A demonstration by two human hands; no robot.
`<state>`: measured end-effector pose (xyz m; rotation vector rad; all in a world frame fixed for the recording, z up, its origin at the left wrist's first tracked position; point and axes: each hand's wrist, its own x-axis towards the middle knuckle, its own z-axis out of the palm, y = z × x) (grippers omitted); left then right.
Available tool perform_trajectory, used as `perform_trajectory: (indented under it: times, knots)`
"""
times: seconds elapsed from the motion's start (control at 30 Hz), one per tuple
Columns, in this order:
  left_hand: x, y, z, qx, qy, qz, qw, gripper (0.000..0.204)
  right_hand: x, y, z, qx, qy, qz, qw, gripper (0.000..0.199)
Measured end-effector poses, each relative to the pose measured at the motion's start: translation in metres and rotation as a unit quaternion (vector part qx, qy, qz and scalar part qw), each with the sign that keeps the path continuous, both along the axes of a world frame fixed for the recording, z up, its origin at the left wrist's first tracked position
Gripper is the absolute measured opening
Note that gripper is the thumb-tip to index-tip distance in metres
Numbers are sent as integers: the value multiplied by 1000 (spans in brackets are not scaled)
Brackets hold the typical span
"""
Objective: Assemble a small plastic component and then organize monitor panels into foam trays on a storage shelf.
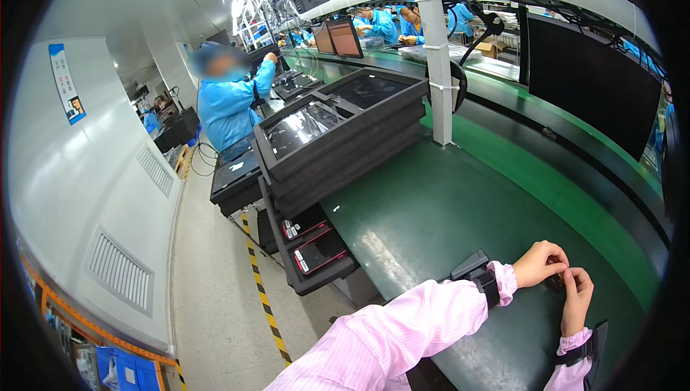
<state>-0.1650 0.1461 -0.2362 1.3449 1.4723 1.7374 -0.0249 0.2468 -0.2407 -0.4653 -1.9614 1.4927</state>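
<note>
Both hands meet over the green workbench (431, 204) at the lower right. My left hand (539, 264) is closed, with thumb and fingers pinched together. Just beside it, my right hand (576, 296) points upward, also pinched, its fingertips almost against the left ones. Between and below them shows a small dark thing with an orange-brown tint (554, 282); it is mostly hidden, and its kind cannot be made out. Pink striped sleeves cover my forearms, and a black strapped device (480, 276) sits on my left wrist.
Stacked black foam trays (345, 150) holding flat dark panels stand at the bench's far left. Below them, a lower tray (320, 276) holds red-edged devices. A white post (435, 53) rises behind, and a black monitor (589, 82) at right. A co-worker in blue (226, 107) stands beyond the trays.
</note>
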Motion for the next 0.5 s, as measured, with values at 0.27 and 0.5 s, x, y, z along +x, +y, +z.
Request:
perform_trajectory:
  times: [0.27, 0.5]
  knots:
    - [-4, 0, 3, 17, 64, 9, 998, 8, -6, 2, -4, -2, 7, 3, 1000, 11]
    - [3, -2, 8, 43, 127, 29, 991, 6, -3, 0, 0, -2, 11, -8, 1000, 13]
